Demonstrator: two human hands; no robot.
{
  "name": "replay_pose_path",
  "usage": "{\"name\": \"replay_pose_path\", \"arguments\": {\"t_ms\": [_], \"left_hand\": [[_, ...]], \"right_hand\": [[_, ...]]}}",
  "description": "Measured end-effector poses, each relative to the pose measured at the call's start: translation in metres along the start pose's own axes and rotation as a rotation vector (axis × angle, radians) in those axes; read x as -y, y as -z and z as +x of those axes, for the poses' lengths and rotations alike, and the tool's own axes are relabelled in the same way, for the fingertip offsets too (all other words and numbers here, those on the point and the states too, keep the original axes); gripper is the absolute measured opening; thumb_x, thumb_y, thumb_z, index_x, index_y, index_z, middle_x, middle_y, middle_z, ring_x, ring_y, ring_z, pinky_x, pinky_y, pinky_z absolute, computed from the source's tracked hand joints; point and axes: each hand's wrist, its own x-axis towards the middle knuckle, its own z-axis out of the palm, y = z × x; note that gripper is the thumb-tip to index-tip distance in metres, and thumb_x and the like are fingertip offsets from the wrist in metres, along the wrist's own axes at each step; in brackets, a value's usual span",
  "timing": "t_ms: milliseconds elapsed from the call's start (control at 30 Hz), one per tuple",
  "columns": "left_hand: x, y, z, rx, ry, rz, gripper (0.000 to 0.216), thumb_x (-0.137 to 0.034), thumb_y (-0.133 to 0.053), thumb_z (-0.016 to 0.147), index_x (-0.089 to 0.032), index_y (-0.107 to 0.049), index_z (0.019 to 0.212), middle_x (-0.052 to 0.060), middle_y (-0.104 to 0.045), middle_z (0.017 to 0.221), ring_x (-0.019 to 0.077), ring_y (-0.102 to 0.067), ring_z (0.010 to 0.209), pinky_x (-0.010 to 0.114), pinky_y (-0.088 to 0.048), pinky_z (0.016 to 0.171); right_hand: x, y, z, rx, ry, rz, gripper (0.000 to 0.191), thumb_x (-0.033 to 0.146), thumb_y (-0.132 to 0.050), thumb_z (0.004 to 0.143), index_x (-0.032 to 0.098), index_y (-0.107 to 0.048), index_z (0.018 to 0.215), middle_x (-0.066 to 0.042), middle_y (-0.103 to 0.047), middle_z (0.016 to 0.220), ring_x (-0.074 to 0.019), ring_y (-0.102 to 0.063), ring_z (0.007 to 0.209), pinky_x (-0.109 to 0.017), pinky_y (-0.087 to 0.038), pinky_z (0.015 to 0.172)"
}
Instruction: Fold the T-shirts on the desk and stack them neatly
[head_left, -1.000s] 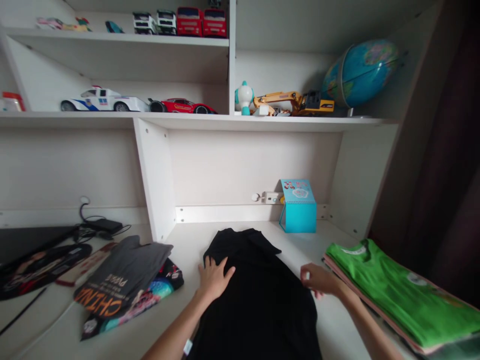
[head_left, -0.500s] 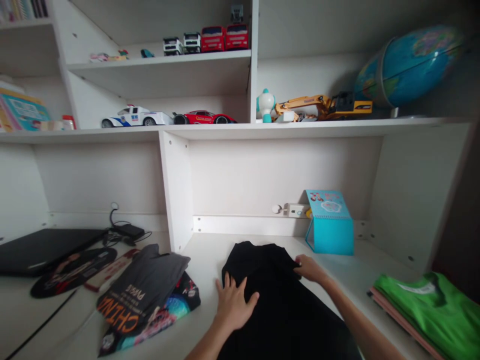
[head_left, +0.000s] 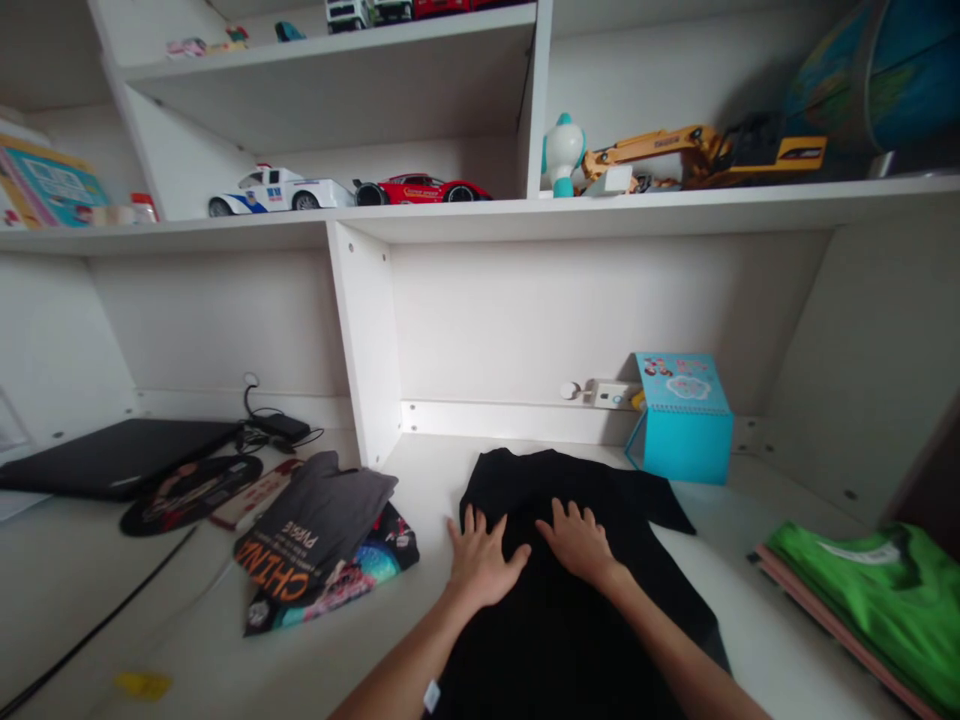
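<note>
One black shirt (head_left: 562,640) lies spread on the white desk (head_left: 435,470), between a gray shirt (head_left: 330,510) at left and a green shirt (head_left: 862,590) at right. Left hand (head_left: 484,562) palm down on its upper left part, fingers apart. Right hand (head_left: 579,543) palm down near upper middle, fingers also apart. Blue calendar (head_left: 686,445) stands behind, toward the right.

Looks like a home: shows a toy car (head_left: 424,190), a toy digger (head_left: 787,155) and a globe (head_left: 919,85) on white shelves (head_left: 450,216), plus a laptop (head_left: 124,455), a calendar (head_left: 686,445) and everyday shirts (head_left: 559,620) on the counter (head_left: 360,670) below.
</note>
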Motion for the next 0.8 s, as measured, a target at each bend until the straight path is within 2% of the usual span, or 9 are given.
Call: {"name": "replay_pose_path", "arguments": {"t_ms": [100, 167, 267, 333, 433, 533, 633, 700, 800], "left_hand": [[0.003, 0.015, 0.008, 0.086, 0.075, -0.035, 0.078, -0.071, -0.017, 0.078, -0.026, -0.013, 0.142, 0.02, -0.031, 0.142, 0.0387, -0.017, 0.133, 0.063, -0.009, 0.099], [0.013, 0.031, 0.017, 0.11, 0.216, -0.073, 0.081, -0.071, -0.018, 0.078, -0.023, -0.005, 0.143, 0.024, -0.024, 0.143, 0.0411, -0.017, 0.132, 0.063, -0.015, 0.097], [0.033, 0.051, 0.028, -0.021, 0.488, -0.028, 0.079, -0.061, -0.028, 0.083, -0.014, -0.008, 0.143, 0.031, -0.012, 0.144, 0.0455, -0.012, 0.131, 0.062, -0.018, 0.096], [0.039, 0.056, 0.032, -0.155, 0.559, 0.053, 0.075, -0.05, -0.036, 0.085, -0.008, -0.01, 0.141, 0.033, -0.009, 0.143, 0.0466, -0.011, 0.131, 0.06, -0.018, 0.097], [0.028, 0.05, 0.035, -0.3, 0.301, 0.096, 0.068, -0.04, -0.034, 0.087, -0.01, -0.008, 0.142, 0.026, -0.009, 0.147, 0.0399, -0.007, 0.134, 0.052, -0.019, 0.102], [0.012, 0.033, 0.043, -0.146, -0.048, 0.053, 0.059, -0.048, -0.025, 0.089, -0.021, -0.02, 0.141, 0.013, -0.013, 0.15, 0.0332, -0.004, 0.136, 0.049, -0.017, 0.105], [0.016, 0.016, 0.054, 0.069, 0.035, 0.025, 0.066, -0.064, -0.023, 0.082, -0.028, -0.029, 0.138, 0.011, -0.017, 0.149, 0.039, -0.007, 0.134, 0.06, -0.011, 0.102], [0.028, 0.007, 0.059, 0.092, 0.11, 0.01, 0.073, -0.072, -0.022, 0.077, -0.031, -0.027, 0.139, 0.01, -0.017, 0.149, 0.0413, -0.007, 0.134, 0.063, -0.009, 0.1], [0.043, 0.0, 0.062, 0.047, 0.083, 0.001, 0.077, -0.076, -0.018, 0.074, -0.034, -0.026, 0.139, 0.009, -0.017, 0.149, 0.0407, -0.006, 0.134, 0.063, -0.007, 0.101]], "right_hand": [[0.005, -0.014, -0.017, 0.002, 0.014, -0.016, 0.061, 0.049, -0.033, 0.089, 0.014, -0.031, 0.139, -0.02, -0.027, 0.143, -0.0392, -0.018, 0.132, -0.051, -0.022, 0.1], [0.0, -0.015, -0.02, 0.012, 0.027, -0.014, 0.061, 0.052, -0.028, 0.09, 0.018, -0.029, 0.14, -0.016, -0.025, 0.145, -0.0362, -0.015, 0.133, -0.049, -0.019, 0.102], [-0.006, -0.011, -0.018, 0.021, 0.032, -0.005, 0.062, 0.054, -0.027, 0.089, 0.019, -0.028, 0.14, -0.016, -0.024, 0.146, -0.0361, -0.014, 0.134, -0.048, -0.018, 0.103], [-0.005, -0.011, -0.017, 0.021, 0.036, 0.006, 0.064, 0.055, -0.027, 0.089, 0.018, -0.028, 0.14, -0.017, -0.024, 0.145, -0.0378, -0.014, 0.133, -0.05, -0.018, 0.102], [-0.002, -0.012, -0.017, 0.024, 0.042, 0.022, 0.065, 0.055, -0.027, 0.088, 0.015, -0.028, 0.14, -0.018, -0.024, 0.145, -0.0391, -0.014, 0.133, -0.051, -0.017, 0.102], [-0.003, -0.012, -0.019, 0.034, 0.051, 0.032, 0.066, 0.056, -0.027, 0.088, 0.015, -0.028, 0.14, -0.018, -0.023, 0.146, -0.0375, -0.012, 0.133, -0.051, -0.017, 0.103], [-0.013, -0.009, -0.023, 0.051, 0.069, 0.042, 0.066, 0.056, -0.027, 0.088, 0.017, -0.026, 0.141, -0.016, -0.021, 0.147, -0.0346, -0.01, 0.135, -0.048, -0.016, 0.105], [-0.021, -0.003, -0.028, 0.072, 0.092, 0.052, 0.066, 0.058, -0.028, 0.087, 0.02, -0.026, 0.141, -0.013, -0.021, 0.147, -0.0313, -0.01, 0.135, -0.045, -0.016, 0.106], [-0.033, 0.011, -0.044, 0.098, 0.124, 0.072, 0.065, 0.057, -0.032, 0.086, 0.022, -0.024, 0.141, -0.012, -0.017, 0.149, -0.0288, -0.009, 0.136, -0.046, -0.017, 0.106]]}}
